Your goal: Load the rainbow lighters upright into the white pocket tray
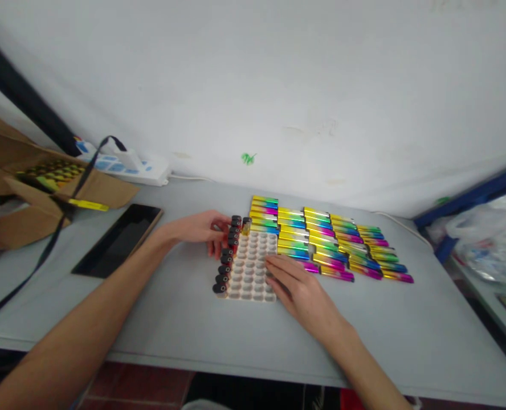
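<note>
A cream tray (253,273) with rows of oval pockets lies on the grey table (171,319). Its left column holds several lighters standing upright, black caps (225,267) up. My left hand (197,230) rests at the tray's upper left corner, fingers curled round the lighters standing there. My right hand (298,287) lies flat against the tray's right edge, fingers stretched out and holding nothing. Rows of rainbow-coloured lighters (321,239) lie flat on the table to the right of the tray.
An open cardboard box (31,193) with more lighters sits at the far left. A black flat tray (120,239) lies next to it. A white power strip (125,165) lies by the wall, a black strap (56,228) crosses the table, and plastic bags (488,239) sit at right.
</note>
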Motion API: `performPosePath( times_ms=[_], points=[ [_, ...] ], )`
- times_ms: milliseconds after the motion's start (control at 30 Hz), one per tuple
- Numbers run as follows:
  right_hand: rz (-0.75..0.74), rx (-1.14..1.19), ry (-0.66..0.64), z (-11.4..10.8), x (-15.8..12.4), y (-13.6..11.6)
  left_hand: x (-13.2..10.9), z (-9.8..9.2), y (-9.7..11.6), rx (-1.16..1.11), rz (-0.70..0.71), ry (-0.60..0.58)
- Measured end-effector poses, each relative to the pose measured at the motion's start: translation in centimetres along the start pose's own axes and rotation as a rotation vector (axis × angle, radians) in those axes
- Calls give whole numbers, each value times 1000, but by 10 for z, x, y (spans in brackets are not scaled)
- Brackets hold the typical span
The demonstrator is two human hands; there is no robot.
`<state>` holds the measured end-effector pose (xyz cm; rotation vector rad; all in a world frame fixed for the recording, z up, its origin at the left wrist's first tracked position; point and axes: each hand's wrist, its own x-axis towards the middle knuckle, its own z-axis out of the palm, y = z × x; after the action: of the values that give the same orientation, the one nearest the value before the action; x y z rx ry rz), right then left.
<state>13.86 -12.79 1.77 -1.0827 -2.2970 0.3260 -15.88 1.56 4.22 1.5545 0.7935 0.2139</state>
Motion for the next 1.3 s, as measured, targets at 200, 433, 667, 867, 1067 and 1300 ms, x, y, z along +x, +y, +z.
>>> performPosePath(
  times_ms=[200,433,667,867,1067,1300],
  points=[
    [-1,20,9,1,0,2,2,-3,-4,-21,30,-28],
    [-16,-7,-21,0,0,0,1,-2,-1,-1,0,-18],
    [25,-32,18,-4,10,-11,2,1,2,5,-28,9],
    [69,-204,-170,-5,51,-25,1,1,4,22,-29,13],
    [109,-324,-367,-6,74,-25,1,2,3,14,-30,22],
    [78,-377,-425,-5,79,-23,1,0,-3,14,15,-7]
  ],
)
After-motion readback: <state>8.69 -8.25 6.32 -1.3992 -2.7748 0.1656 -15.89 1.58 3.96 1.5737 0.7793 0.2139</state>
